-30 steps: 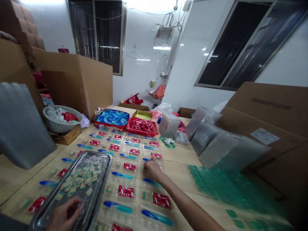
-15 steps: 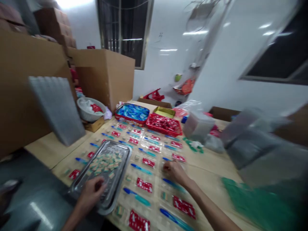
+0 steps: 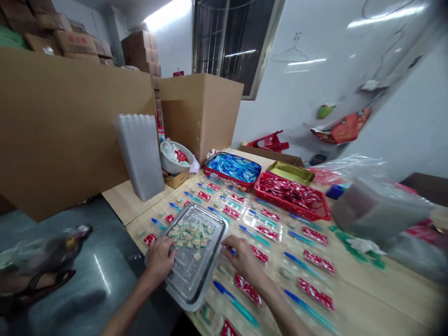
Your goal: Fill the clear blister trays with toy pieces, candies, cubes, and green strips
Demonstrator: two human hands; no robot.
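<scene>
A shiny metal tray (image 3: 192,293) lies tilted across the near left of the table, with a heap of small pale-and-green square pieces (image 3: 191,234) in its far half. At its left rim is my left hand (image 3: 160,259), fingers curled over the edge. My right hand (image 3: 243,261) closes on the opposite rim, thumb and fingertips together there. Rows of clear plastic blister trays (image 3: 252,219) spread around it, many with a blue pen (image 3: 238,303), a red dotted packet (image 3: 317,294) and a small square piece. My hands hide parts of the nearest ones.
Behind the rows stand a tin of blue pens (image 3: 233,168), a red basket (image 3: 324,210) of red packets and a gold tray (image 3: 290,172). Stacked clear plastic trays (image 3: 140,158) rise at left near a white basket (image 3: 177,156). Plastic bags (image 3: 416,247) lie right; large cardboard (image 3: 70,130) walls the left.
The view has swung left. My right hand has come from the blister rows to the metal tray's right rim. My left hand has shifted from over the tray to its left rim.
</scene>
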